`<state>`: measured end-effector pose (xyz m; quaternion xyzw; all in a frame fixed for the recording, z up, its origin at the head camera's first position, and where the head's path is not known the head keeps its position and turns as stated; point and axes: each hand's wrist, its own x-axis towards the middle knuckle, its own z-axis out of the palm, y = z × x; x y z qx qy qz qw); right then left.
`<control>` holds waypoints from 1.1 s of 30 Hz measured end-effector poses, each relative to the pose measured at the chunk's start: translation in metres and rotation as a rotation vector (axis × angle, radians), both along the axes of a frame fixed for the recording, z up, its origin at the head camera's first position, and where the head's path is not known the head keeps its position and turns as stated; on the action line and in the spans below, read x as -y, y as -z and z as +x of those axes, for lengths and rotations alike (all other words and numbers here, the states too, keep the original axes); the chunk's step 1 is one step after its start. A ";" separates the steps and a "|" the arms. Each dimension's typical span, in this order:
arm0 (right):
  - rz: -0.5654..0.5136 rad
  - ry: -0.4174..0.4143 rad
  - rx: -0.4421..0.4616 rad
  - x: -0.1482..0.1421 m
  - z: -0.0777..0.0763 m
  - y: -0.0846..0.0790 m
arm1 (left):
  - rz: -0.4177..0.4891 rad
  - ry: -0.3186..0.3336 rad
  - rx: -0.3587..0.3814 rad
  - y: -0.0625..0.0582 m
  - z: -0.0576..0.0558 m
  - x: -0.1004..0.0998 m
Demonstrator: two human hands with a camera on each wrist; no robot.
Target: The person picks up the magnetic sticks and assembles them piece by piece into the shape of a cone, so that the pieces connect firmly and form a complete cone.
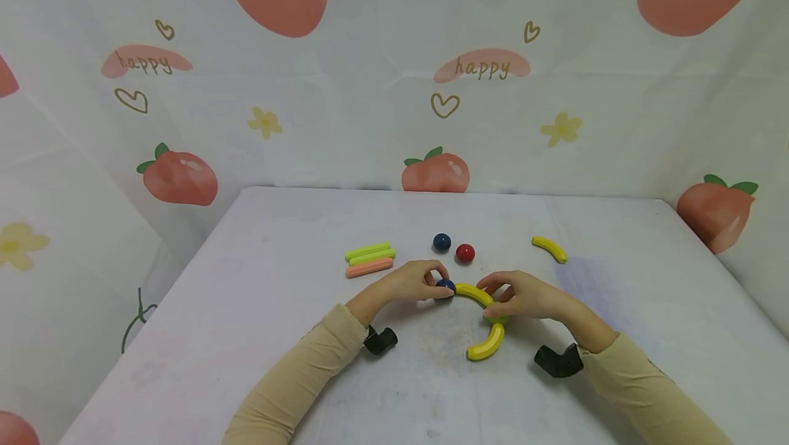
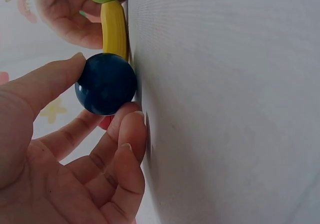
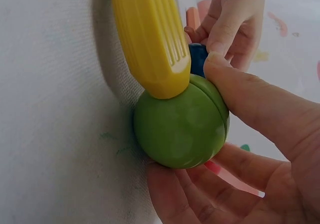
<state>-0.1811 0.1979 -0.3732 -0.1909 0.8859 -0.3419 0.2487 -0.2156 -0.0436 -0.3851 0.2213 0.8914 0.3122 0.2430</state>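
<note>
My left hand [image 1: 414,282] pinches a shiny dark blue ball [image 2: 106,84] between thumb and fingers, close over the table. A green ball [image 3: 177,129] with a groove round it is held by my right hand [image 1: 529,294], thumb on one side and fingers on the other. Between the two balls runs a curved yellow stick [image 1: 473,293], its ends right at both of them. A second curved yellow stick [image 1: 487,344] meets the green ball and bends toward the near side of the table. Together they form an open arc.
Beyond my hands lie another blue ball [image 1: 441,242], a red ball [image 1: 465,253] and, farther right, a loose curved yellow stick [image 1: 550,248]. Two straight yellow-green sticks [image 1: 368,251] and an orange stick [image 1: 369,267] lie at the left. A printed cloth [image 1: 345,123] hangs behind the white table [image 1: 296,239].
</note>
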 end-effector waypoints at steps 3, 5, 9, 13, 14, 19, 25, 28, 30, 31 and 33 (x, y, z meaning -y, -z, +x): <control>-0.003 -0.002 -0.008 0.001 0.000 0.000 | -0.005 -0.004 -0.010 0.002 -0.001 -0.001; -0.006 0.001 -0.005 0.001 0.001 0.000 | -0.006 -0.007 -0.021 0.002 -0.001 -0.002; -0.013 0.007 0.009 0.003 0.001 0.000 | -0.001 -0.018 -0.043 0.002 -0.001 -0.003; -0.023 0.008 0.014 0.004 0.001 0.000 | 0.007 -0.027 -0.057 0.001 0.000 -0.005; -0.029 0.007 0.017 0.004 0.001 0.000 | 0.009 -0.027 -0.060 0.000 -0.001 -0.005; -0.063 0.005 0.022 0.005 0.000 0.002 | 0.017 -0.017 -0.068 -0.002 -0.001 -0.008; -0.105 -0.001 0.014 0.007 -0.002 0.008 | 0.024 -0.020 -0.074 -0.003 -0.002 -0.012; -0.119 0.002 0.009 0.008 -0.003 0.010 | 0.030 -0.024 -0.076 -0.002 -0.003 -0.013; -0.121 0.013 0.009 0.008 -0.004 0.012 | 0.037 -0.025 -0.077 -0.003 -0.003 -0.014; -0.121 0.015 0.008 0.009 -0.005 0.012 | 0.042 -0.024 -0.078 -0.003 -0.002 -0.014; -0.124 0.026 0.012 0.010 -0.006 0.013 | 0.049 -0.019 -0.083 -0.002 -0.002 -0.015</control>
